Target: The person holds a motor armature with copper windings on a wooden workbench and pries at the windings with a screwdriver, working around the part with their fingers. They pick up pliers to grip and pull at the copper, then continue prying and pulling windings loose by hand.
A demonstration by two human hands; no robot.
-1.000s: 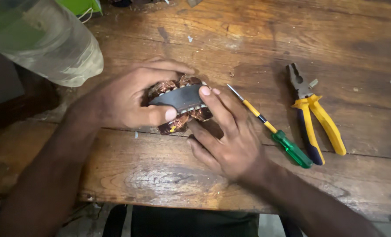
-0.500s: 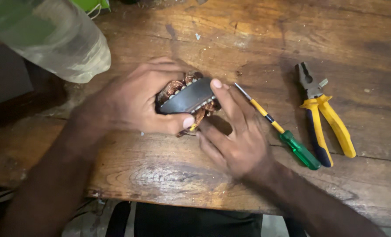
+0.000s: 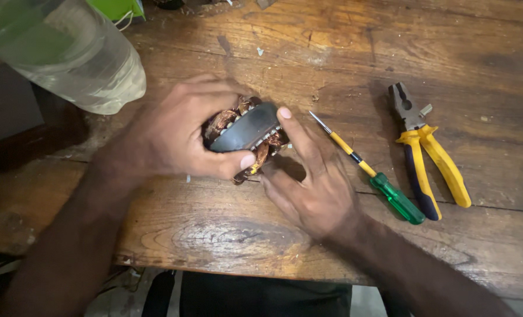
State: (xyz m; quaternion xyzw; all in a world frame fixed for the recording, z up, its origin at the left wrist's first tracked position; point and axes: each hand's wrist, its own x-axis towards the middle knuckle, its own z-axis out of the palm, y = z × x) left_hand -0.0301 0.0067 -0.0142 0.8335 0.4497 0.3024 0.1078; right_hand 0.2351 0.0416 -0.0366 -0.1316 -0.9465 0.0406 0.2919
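On a worn wooden bench (image 3: 343, 53), the left hand (image 3: 179, 132) grips a copper-wound stator (image 3: 247, 132), now tilted up on edge from a second ago, while the right hand (image 3: 311, 176) presses a fingertip against it, screwdriver (image 3: 370, 173) and pliers (image 3: 426, 158) lying untouched nearby.

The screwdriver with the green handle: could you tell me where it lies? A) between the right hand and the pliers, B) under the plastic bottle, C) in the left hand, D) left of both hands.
A: the screwdriver lies on the table between the right hand and the pliers.
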